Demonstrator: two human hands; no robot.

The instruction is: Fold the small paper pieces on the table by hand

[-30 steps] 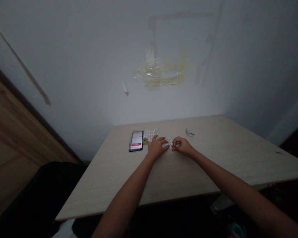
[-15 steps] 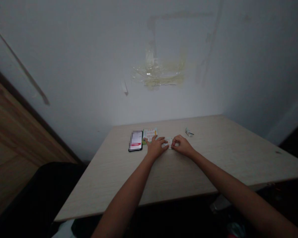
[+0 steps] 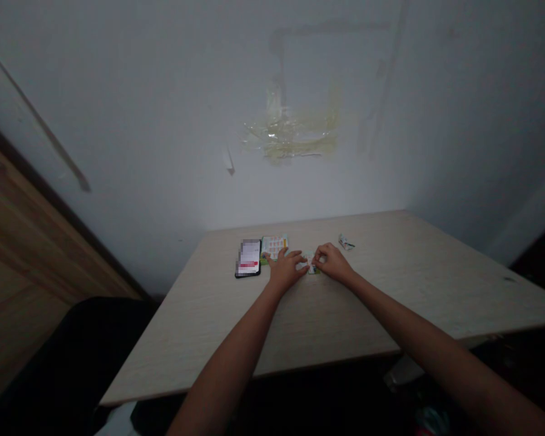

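From where I'm standing there's just the one head-worn view, looking down at a pale wood-grain table (image 3: 327,321). A small blister pack (image 3: 312,264) sits right between the two hands, low over the tabletop. The right hand (image 3: 332,264) has its grip closed, pinching the pack's edge. The left hand (image 3: 285,270) has its fingers spread, tips at the other edge, and I can't tell if that grip is actually holding. Just past the left hand are a green-edged printed card (image 3: 274,246) and a phone (image 3: 248,258) with a blurred screen. A crumpled wrapper (image 3: 346,243) lies beyond the right hand.
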